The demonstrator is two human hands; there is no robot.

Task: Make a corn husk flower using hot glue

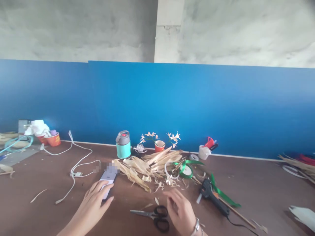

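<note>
My left hand [94,201] lies on the near end of a pale phone [107,178] on the brown table, its fingers curled over the phone's edge. My right hand [180,209] hovers low over the table just right of black-handled scissors [154,216]; it is blurred and I cannot make out whether its loosely bent fingers hold anything. A pile of dried corn husks [147,164] lies just beyond both hands.
A black glue gun [213,196] with its cord lies right of my right hand, beside green ribbon [187,167]. Behind stand a teal bottle [123,145], a small cup of husk flowers [159,144] and a white cable [76,164]. A blue wall panel backs the table.
</note>
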